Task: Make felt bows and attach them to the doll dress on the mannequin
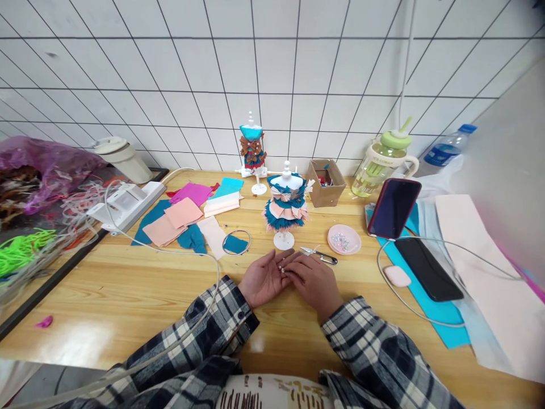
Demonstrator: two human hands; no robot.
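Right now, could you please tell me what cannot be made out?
Head view: number of tiny pale beads on the left hand; too small, right hand overlapping.
Head view: floor of the brown cardboard box; front wall hides it.
Head view: rest of the translucent purple plastic bag; cut off by left edge.

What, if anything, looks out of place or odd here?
A small magenta scrap lies alone toward the near left of the wooden table, apart from the fabric pieces. A white cable also crosses the left plaid sleeve, where it might snag.
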